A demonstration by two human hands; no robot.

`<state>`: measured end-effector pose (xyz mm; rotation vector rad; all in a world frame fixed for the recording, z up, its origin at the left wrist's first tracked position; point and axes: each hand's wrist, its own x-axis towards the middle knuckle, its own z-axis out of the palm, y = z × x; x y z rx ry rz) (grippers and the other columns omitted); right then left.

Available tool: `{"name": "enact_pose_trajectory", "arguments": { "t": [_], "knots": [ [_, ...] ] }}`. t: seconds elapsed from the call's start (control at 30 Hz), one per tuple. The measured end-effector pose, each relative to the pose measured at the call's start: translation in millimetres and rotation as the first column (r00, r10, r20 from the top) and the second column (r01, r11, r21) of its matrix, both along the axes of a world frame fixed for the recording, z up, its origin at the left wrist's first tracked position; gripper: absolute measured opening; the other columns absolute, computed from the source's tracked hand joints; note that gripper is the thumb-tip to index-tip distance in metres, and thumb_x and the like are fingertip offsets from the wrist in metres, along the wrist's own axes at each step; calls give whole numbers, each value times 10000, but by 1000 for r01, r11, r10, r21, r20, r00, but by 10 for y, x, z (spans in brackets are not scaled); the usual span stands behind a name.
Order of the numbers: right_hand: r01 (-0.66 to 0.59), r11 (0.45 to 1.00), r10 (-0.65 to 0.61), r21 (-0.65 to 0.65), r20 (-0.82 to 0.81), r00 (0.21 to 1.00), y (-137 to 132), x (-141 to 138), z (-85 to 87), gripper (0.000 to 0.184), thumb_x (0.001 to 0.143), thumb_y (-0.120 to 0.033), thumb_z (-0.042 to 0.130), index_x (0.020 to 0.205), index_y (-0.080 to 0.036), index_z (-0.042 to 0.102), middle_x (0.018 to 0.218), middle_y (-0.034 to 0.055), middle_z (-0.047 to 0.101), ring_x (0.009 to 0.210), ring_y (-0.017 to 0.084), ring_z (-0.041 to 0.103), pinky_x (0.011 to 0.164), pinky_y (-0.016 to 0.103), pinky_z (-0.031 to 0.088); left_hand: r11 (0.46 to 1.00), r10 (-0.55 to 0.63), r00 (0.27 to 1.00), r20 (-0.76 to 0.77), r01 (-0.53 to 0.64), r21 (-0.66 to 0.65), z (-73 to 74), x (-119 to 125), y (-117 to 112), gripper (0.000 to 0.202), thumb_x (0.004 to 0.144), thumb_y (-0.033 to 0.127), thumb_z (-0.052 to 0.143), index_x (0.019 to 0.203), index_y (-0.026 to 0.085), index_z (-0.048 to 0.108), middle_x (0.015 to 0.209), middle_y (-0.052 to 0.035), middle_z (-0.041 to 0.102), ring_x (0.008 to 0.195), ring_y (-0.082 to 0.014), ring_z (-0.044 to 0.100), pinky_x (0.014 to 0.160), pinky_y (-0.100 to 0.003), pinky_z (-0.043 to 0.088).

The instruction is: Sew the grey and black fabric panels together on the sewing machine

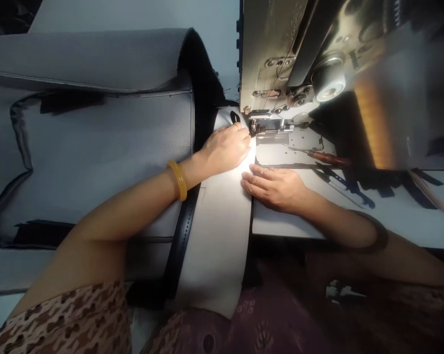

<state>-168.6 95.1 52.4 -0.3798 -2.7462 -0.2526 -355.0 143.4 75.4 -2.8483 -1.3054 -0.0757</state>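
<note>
A long white strip (216, 236) of sheet material with a dark edge runs from my lap up to the sewing machine's presser foot (254, 125). My left hand (227, 150) lies on the strip just left of the foot. Its fingers are curled together and pressed against the material, the tips partly hidden. Lower down, my right hand (277, 189) rests at the strip's right edge, fingers stretched out and touching it. Left of the strip spreads a large grey fabric piece (107, 142) with black binding. Bright lamplight washes out the strip between both hands.
The sewing machine head (273, 54) looms at the upper right. Right of the foot lie an awl (328, 158) with a reddish handle and a blue-handled tool (352, 186). A rolled grey flap (85, 59) rises at the back left. Dark scraps and slender tools lie far right.
</note>
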Motion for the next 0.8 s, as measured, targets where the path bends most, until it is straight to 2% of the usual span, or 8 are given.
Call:
{"name": "enact_pose_trajectory", "arguments": {
  "t": [0.17, 0.27, 0.4, 0.5, 0.57, 0.63, 0.7, 0.8],
  "knots": [
    [44, 999, -45, 26, 44, 998, 22, 11, 6, 261, 892, -148, 399, 1034, -159, 618, 1112, 43, 639, 1038, 188, 571, 779, 284, 503, 999, 39, 999, -21, -39, -28, 10, 26, 21, 300, 873, 162, 352, 902, 71, 636, 924, -143, 605, 929, -244, 550, 767, -335, 445],
    [62, 997, -58, -55, 61, 996, 45, 5, 16, 270, 895, -129, 388, 1048, -156, 610, 1122, 59, 634, 1087, 193, 551, 834, 299, 499, 996, 46, 998, -33, -48, -73, 49, -3, -41, 310, 869, 168, 356, 983, 52, 620, 1019, -171, 600, 984, -274, 547, 868, -419, 421],
    [97, 970, -77, -223, 95, 993, 37, -17, 45, 306, 902, -123, 353, 1089, -171, 590, 1149, 73, 617, 1117, 204, 533, 870, 353, 497, 996, -36, 998, 44, 40, -86, 94, -168, -450, 402, 855, 135, 365, 1230, 138, 511, 1313, -131, 471, 1244, -294, 389, 1037, -560, 249],
    [179, 959, -142, -219, 176, 974, -33, -4, 90, 319, 911, -134, 321, 976, -170, 630, 1017, 88, 657, 957, 203, 597, 745, 342, 523, 988, -66, 997, 35, 70, -135, 100, -296, -809, 523, 827, 47, 320, 1320, 181, 434, 1387, -84, 407, 1321, -279, 295, 1057, -541, 261],
    [240, 952, -196, -192, 222, 955, -125, 34, 114, 339, 920, -155, 305, 887, -166, 642, 896, 92, 668, 813, 191, 611, 631, 319, 510, 987, -61, 998, 7, 61, -149, 103, -341, -941, 571, 807, 18, 313, 1345, 186, 404, 1407, -65, 384, 1333, -275, 278, 1053, -517, 301],
    [248, 951, -214, -188, 184, 959, -254, 84, 116, 324, 925, -171, 315, 894, -174, 637, 859, 77, 666, 775, 173, 601, 600, 295, 495, 987, -61, 998, -9, 58, -150, 111, -350, -973, 575, 804, 17, 317, 1343, 194, 410, 1403, -46, 394, 1328, -269, 290, 1048, -499, 329],
    [197, 964, -186, -181, 73, 980, -397, 123, 91, 268, 922, -173, 354, 976, -182, 616, 912, 55, 660, 836, 154, 592, 645, 274, 497, 988, -61, 998, -10, 59, -143, 119, -336, -946, 536, 824, 45, 322, 1326, 196, 431, 1384, -33, 422, 1314, -259, 317, 1044, -485, 350],
    [131, 987, -140, -91, -105, 985, -552, 111, 15, 201, 906, -157, 411, 981, -170, 597, 867, 20, 642, 809, 120, 575, 638, 238, 482, 990, -70, 998, -2, 69, -124, 113, -321, -890, 446, 874, 128, 339, 1299, 183, 462, 1357, -37, 455, 1277, -252, 371, 1033, -474, 370]
  ]
}}
